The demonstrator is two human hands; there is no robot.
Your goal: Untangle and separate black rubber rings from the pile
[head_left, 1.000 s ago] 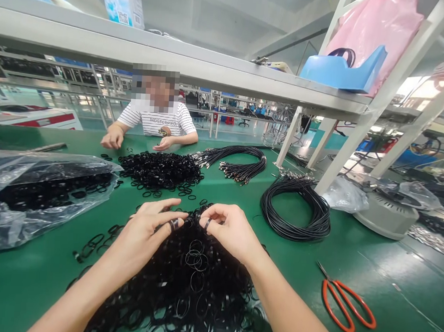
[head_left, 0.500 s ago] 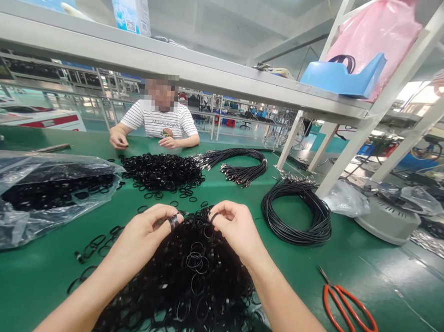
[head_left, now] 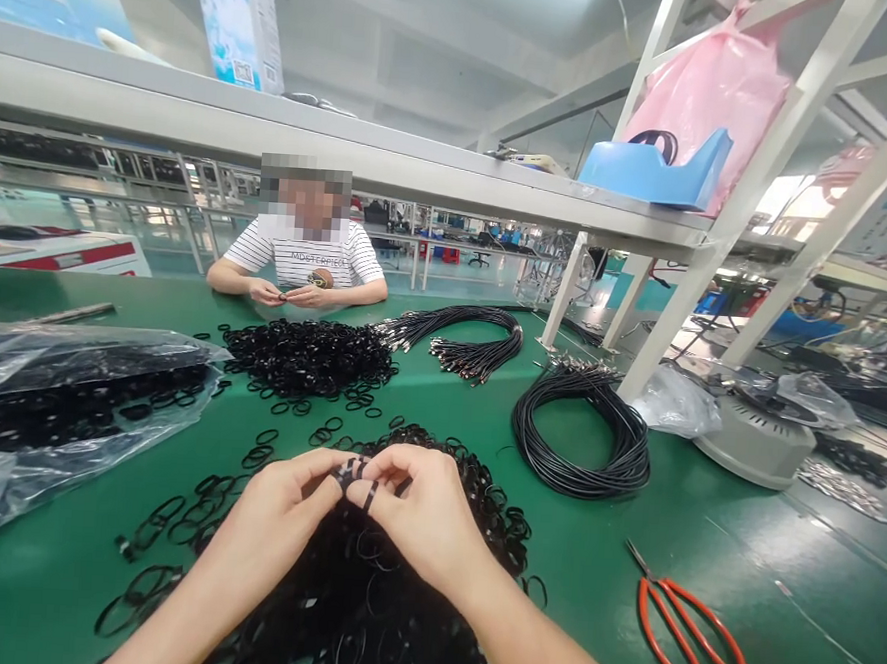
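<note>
My left hand and my right hand meet above a big heap of black rubber rings on the green table. The left fingertips are closed on a small stack of black rings. The right thumb and finger pinch another black ring right against that stack. Loose rings lie scattered to the left of the heap.
A person in a striped shirt sits across the table behind a second ring pile. A clear bag of rings lies left. Coiled black cords and orange scissors lie right, near a shelf post.
My hands have come together and drawn nearer to me; the right hand's ring now touches the stack on the left fingers. The person opposite has brought both hands together.
</note>
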